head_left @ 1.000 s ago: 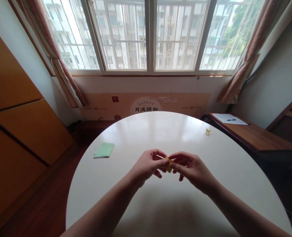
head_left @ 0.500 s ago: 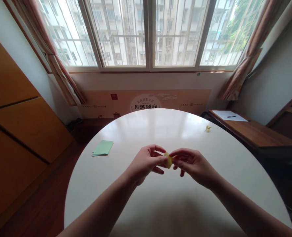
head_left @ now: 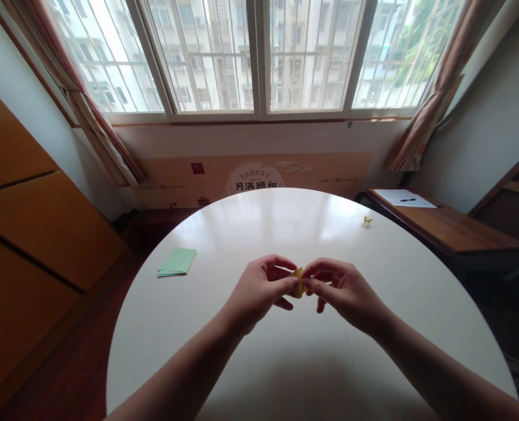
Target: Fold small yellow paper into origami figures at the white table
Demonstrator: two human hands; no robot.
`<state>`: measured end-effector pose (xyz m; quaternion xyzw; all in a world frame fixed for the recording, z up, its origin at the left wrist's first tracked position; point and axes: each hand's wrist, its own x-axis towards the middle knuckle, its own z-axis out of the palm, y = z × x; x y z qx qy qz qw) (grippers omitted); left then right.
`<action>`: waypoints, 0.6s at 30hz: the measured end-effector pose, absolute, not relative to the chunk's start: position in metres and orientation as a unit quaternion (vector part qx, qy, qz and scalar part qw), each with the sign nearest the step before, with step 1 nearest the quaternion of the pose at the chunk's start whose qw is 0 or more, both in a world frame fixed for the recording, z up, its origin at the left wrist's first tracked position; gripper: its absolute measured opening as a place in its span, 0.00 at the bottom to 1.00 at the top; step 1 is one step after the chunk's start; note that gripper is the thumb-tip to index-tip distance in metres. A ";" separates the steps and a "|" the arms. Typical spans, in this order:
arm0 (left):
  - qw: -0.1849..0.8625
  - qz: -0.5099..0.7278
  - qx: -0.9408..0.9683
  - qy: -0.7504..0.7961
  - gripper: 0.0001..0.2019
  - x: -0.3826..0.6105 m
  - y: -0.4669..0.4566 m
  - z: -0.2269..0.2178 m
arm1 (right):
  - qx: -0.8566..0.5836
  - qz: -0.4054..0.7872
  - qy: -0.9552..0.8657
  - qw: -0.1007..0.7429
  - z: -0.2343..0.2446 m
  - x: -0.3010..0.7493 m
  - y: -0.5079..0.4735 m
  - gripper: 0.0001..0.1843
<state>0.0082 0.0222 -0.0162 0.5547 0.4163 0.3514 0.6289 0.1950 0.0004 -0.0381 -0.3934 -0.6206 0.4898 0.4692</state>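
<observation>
A small folded piece of yellow paper [head_left: 301,285] is held above the white round table [head_left: 259,374], between both hands. My left hand [head_left: 268,283] pinches its left side between thumb and fingers. From the other side my right hand [head_left: 336,283] grips the right edge with thumb and index finger, its lower fingers curled beneath. Fingertips cover much of the paper, so its exact folded shape is partly hidden. To the left on the tabletop lies a stack of green paper sheets [head_left: 178,261]. Far right on the table stands a small yellow folded-paper figure [head_left: 367,221].
Beyond the table's right edge is a wooden side table [head_left: 474,228] with a white sheet [head_left: 388,196] and a black pen [head_left: 408,200] on it. Wooden cabinets [head_left: 26,245] stand at left. A barred window [head_left: 259,58] with tied curtains is ahead.
My right fingers have closed in on the yellow paper, covering more of it, and its outline looks altered. The whole view has shifted slightly.
</observation>
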 end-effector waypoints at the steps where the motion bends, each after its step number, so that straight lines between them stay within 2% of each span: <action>1: 0.638 0.352 0.546 0.414 0.14 0.008 0.022 -0.016 | -0.394 0.488 -0.616 0.477 -0.038 0.195 0.000 0.06; 4: 0.663 0.346 0.523 0.409 0.17 0.009 0.023 -0.017 | -0.399 0.475 -0.602 0.503 -0.038 0.197 0.000 0.07; 9: 0.684 0.326 0.509 0.408 0.12 0.009 0.024 -0.018 | -0.409 0.461 -0.596 0.515 -0.037 0.197 -0.001 0.08; 18: 0.682 0.318 0.514 0.411 0.09 0.010 0.023 -0.020 | -0.408 0.474 -0.574 0.528 -0.039 0.194 -0.001 0.10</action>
